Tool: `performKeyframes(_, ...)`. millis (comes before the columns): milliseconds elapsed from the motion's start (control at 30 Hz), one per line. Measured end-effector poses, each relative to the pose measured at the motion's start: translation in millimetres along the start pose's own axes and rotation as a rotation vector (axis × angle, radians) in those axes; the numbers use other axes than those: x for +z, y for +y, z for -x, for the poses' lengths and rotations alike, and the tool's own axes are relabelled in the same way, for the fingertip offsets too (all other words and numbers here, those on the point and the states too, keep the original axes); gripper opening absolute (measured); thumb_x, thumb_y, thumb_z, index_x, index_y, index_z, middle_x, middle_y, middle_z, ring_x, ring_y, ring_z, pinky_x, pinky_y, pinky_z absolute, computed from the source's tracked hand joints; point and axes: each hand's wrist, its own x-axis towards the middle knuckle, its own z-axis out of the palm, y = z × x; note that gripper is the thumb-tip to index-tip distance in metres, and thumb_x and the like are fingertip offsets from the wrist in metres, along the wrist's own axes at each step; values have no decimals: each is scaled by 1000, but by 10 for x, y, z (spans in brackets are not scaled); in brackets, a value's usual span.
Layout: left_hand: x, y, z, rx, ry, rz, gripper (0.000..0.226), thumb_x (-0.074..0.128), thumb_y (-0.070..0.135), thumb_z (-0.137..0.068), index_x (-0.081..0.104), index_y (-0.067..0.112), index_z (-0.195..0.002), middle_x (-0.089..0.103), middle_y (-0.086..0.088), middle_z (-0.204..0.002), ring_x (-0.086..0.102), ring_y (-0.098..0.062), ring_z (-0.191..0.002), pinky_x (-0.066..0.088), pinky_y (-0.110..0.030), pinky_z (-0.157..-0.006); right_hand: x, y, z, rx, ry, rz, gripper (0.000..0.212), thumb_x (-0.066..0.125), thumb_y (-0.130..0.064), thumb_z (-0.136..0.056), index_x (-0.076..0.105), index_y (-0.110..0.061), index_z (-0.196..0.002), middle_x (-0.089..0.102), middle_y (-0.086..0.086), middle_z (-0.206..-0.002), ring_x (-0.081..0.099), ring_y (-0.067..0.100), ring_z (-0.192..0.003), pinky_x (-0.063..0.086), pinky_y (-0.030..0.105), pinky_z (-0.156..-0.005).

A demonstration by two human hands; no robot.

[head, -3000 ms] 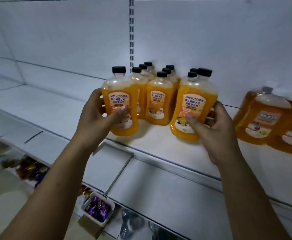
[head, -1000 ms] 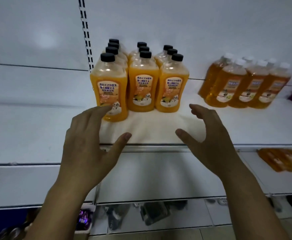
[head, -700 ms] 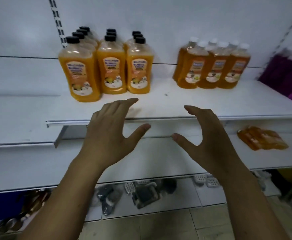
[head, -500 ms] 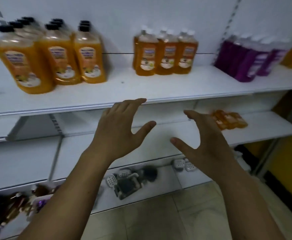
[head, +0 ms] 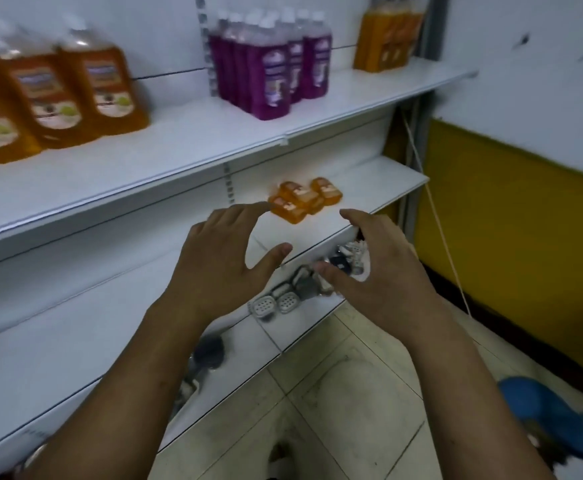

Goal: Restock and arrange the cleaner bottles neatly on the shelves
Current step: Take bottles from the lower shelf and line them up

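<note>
Cleaner bottles of amber liquid [head: 106,88] stand at ten o'clock on the white metal top shelf [head: 179,143], tall purple bottles [head: 272,71] at twelve and orange bottles [head: 387,39] at one. Small flat orange bottles [head: 300,202] lie heaped on the lower shelf [head: 387,174]. The left hand [head: 220,261] and right hand [head: 376,268] hover spread wide and empty, as before. The view has swung right since half a second ago.

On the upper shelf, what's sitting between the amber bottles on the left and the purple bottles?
Nothing. The head view shows only bare white shelf between the amber bottles and the purple bottles.
</note>
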Motion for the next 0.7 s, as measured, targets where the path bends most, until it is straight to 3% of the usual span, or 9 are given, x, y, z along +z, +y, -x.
performKeyframes(467,1341,-29,-2030,71,-139,100,55,57,61,-98,50,32,-145,63,2,-136,58,-24,-121,49,-44,-93,-47,1366,-1570,132,-56,83,76,68,-68,-87,38,-40,-151,47,-7,-146,47,17,-133,48,51,-108)
performKeyframes(600,1583,-102,-2384,1,-180,73,61,54,65,-97,46,35,-150,60,2,-143,56,-24,-126,47,-42,-97,23,1724,-2039,108,-99,35,77,58,-77,-83,34,-46,-149,49,-8,-145,48,20,-134,48,53,-108)
performKeyframes(700,1849,-176,-2550,-54,-178,46,64,51,68,-97,45,35,-152,59,3,-146,55,-23,-127,43,-36,-95,145,2033,-2408,73,-137,0,71,67,-64,-90,33,-46,-149,49,-7,-143,47,18,-133,47,46,-108)
